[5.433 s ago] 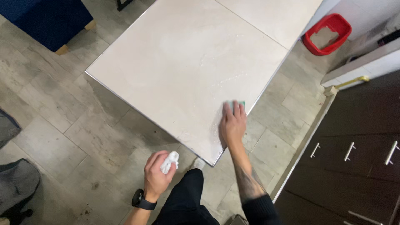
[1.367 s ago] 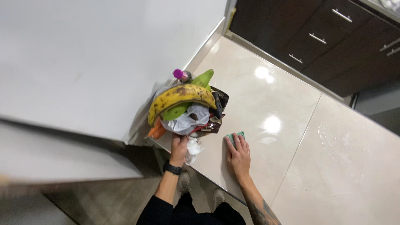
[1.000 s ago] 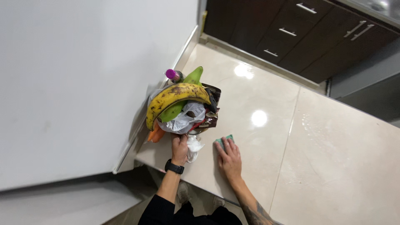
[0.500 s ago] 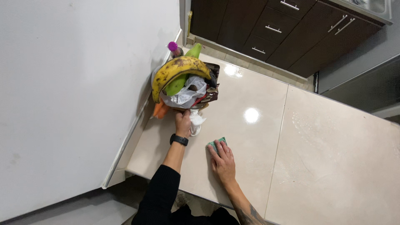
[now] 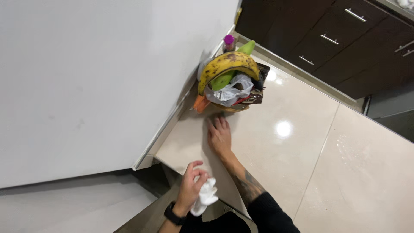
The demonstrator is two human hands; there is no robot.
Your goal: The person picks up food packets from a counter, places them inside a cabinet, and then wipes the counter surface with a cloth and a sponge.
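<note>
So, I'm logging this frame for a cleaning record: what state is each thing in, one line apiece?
Left hand: off the table, loosely closed on a crumpled white cloth.
Right hand: flat, palm down on the glossy beige table.
Spotted yellow banana: lying on top of the heaped fruit bowl.
Clear plastic bag: crumpled in the bowl.
Dark brown drawers: shut.

Worktop (image 5: 302, 172): pale stone-look slabs, polished, glossy, mirroring ceiling lights. Wall (image 5: 86, 86): white, matt, smooth. Drawers (image 5: 345, 43): dark wood-look fronts, satin, with brushed metal handles. Banana (image 5: 228, 64): yellow skin, brown-speckled, dull. Bag (image 5: 228, 92): thin crinkled plastic, translucent. Cloth (image 5: 205, 196) in left hand (image 5: 189, 185): white, soft, crumpled.
</note>
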